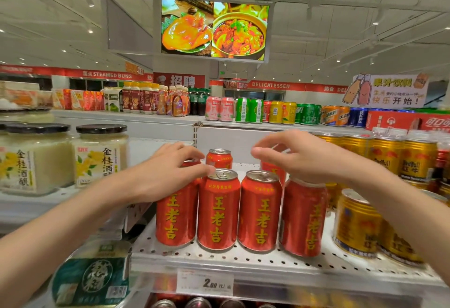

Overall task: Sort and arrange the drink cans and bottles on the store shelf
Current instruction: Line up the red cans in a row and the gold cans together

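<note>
A white perforated store shelf [243, 257] runs across the lower part of the view, with a price tag [205, 282] on its front edge. The landmark is the front row of four red cans [239, 212] with yellow characters, standing upright side by side near that edge, long axes vertical.

To the left of the row, on a neighbouring shelf, stand large glass jars [99, 156] with dark lids. To the right of the row stand gold cans [358, 227], with more gold cans behind them. Behind the row, a lone red can [219, 159] stands upright at the back, with bare shelf around it. Another red can [272, 170] stands behind the row's right end, partly hidden.

The left hand [170, 171] rests over the top of the row's leftmost can, fingers curled down around its rim; it appears to grip it. The right hand [299, 154] hovers above the row's right end, fingers half curled toward the thumb, holding nothing visible.

Judging by this, the lone back can lies straight beyond the left fingertips, so the left hand is nearer. The open strip behind the row gives room to slide cans back; the front edge lies close before the row.
</note>
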